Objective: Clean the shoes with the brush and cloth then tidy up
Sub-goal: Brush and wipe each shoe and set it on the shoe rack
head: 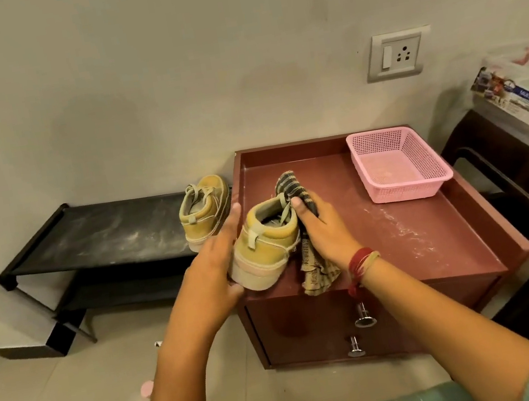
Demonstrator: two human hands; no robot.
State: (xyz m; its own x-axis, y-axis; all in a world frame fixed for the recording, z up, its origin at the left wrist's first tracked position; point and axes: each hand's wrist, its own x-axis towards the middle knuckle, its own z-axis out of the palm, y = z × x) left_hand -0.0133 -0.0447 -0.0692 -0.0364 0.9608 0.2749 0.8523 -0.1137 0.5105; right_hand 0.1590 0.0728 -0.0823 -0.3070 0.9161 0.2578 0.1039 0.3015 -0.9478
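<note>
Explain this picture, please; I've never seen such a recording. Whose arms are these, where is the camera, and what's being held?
No machine here: a person wears one camera on the head, looking down at their own arms. The left hand holds a yellow shoe at the corner of a red cabinet. The right hand presses a striped cloth against it. A pink basket sits on the cabinet. The second shoe stands on a black rack to the left.

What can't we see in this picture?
Head view:
Brush: not in frame.
Held shoe toe: hidden behind its own heel; left hand covers one side.
Cloth middle: under the right hand.
Printed bag: cut off by the right edge, small print blurred.
</note>
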